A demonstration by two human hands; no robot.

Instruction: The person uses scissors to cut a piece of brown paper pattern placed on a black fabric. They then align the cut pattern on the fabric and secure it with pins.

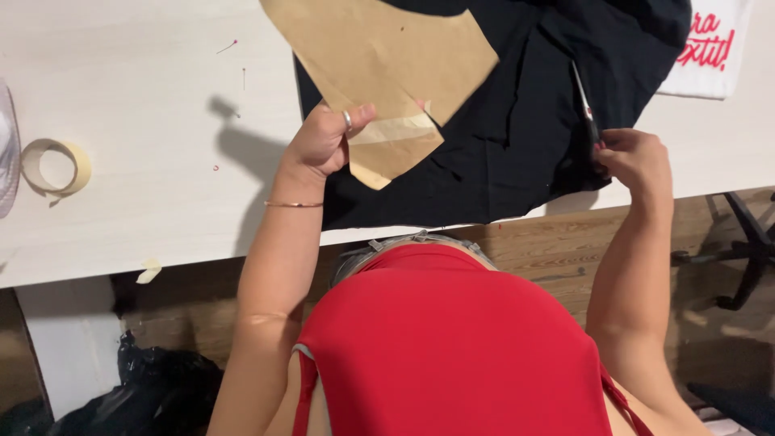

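My left hand grips the lower edge of a brown paper pattern piece, lifting it off the black fabric spread on the white table. A ring shows on one finger and a thin bracelet on the wrist. My right hand holds a pair of scissors, blades pointing away from me over the black fabric near its right edge. The scissor handles are hidden inside my fingers.
A roll of masking tape lies at the table's left. A white cloth with red lettering sits at the far right. Pins lie on the table. Below the edge are a black bag and a chair base.
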